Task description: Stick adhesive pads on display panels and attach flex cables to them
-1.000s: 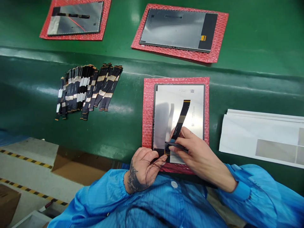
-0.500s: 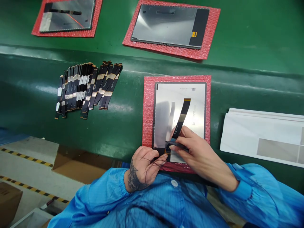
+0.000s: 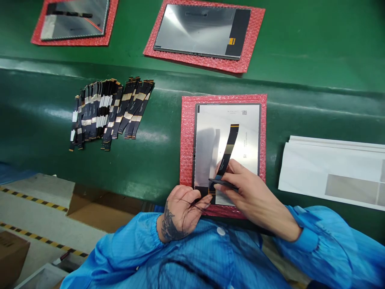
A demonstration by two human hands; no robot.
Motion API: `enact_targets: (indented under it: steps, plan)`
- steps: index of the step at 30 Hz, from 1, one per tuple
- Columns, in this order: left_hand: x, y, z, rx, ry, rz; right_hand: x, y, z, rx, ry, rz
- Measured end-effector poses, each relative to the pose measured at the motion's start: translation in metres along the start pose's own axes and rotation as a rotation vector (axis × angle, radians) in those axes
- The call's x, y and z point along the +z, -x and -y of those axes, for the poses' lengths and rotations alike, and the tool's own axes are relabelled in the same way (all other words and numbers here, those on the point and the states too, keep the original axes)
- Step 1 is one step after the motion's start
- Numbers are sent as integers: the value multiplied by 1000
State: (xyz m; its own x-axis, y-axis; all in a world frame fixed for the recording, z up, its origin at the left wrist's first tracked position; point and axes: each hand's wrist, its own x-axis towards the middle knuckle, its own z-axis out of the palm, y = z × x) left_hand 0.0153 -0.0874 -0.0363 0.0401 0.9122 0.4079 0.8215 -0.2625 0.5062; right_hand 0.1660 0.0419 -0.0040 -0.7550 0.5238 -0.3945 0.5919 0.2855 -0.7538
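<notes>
A silver display panel [image 3: 210,132] lies face down on a red bubble-wrap sheet [image 3: 187,140] near the green bench's front edge. A black flex cable [image 3: 231,144] runs diagonally up across the panel. My right hand [image 3: 249,192] is closed on a thin dark tool [image 3: 224,184], its tip at the cable's lower end. My left hand [image 3: 180,210] rests at the panel's near left corner, fingers curled and pressing on the edge.
A fanned pile of several black flex cables [image 3: 108,110] lies to the left. Two more panels on red sheets, one [image 3: 198,30] and the other [image 3: 72,18], sit on the far belt. White sheets [image 3: 331,168] are stacked at the right. Cardboard boxes [image 3: 102,208] stand on the floor.
The two far panels have slid left in the view. My hands and the tool stay at the cable's lower end with only slight shifts.
</notes>
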Motion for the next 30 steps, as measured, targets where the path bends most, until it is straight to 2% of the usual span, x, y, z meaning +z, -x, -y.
enact_targets:
  steps: [7,12,18,25,30]
  plan:
    - [0,2,2,37,-19,-1,1,-1,2,-6,22,-39]
    - [0,3,2,36,-20,3,1,0,2,23,5,-8]
    - [0,3,2,35,-25,2,2,0,4,-10,38,-56]
    - [0,2,1,23,-15,-5,2,1,2,22,4,-8]
    - [0,1,1,34,-14,6,4,1,-1,-21,37,-40]
